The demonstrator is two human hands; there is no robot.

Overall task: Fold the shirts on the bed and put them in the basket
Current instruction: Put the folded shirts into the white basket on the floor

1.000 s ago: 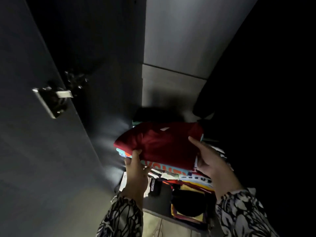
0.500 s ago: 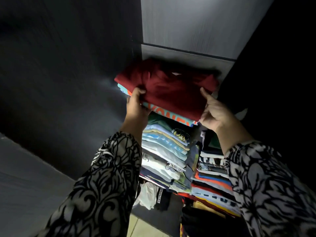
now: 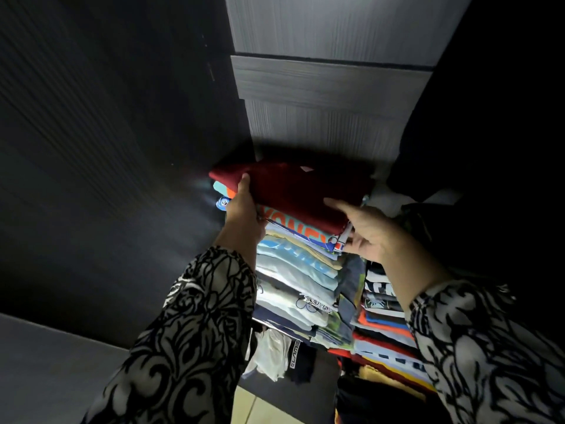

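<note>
Both hands [image 3: 244, 212] [image 3: 367, 237] seemingly round red shirt [image 3: 305, 191].

Folded dark-red shirt [image 3: 302, 194] lies flat atop tall stack [image 3: 298, 270] – top w/ teal-orange tee under.

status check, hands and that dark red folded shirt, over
Left hand grips dark red folded shirt at its left edge. Right hand open at its right. Shirt tops tall stack of folded shirts.

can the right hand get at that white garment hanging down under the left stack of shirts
Probably not directly. The right hand is up at the red shirt, and the left forearm crosses in front of the left stack. The white garment hangs below, beside that sleeve.
</note>
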